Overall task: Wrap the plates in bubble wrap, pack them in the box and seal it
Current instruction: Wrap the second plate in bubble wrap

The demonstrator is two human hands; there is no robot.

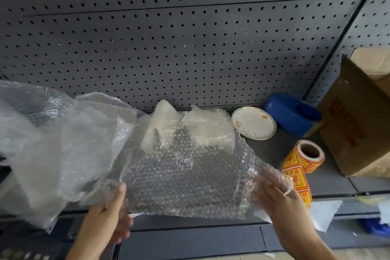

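Bubble wrap [185,175] is spread over the middle of the shelf [272,150], its near edge lifted. The left hand [107,209] has its grip pinching the near left corner, thumb on top. The right hand [278,192] is at the near right corner, fingers blurred beneath the film; I cannot tell its grip. A plate [254,122] lies at the shelf's back edge, just beside the wrap. Further right are a blue holder [291,116], a sticker roll [304,158] and an open cardboard box [358,116].
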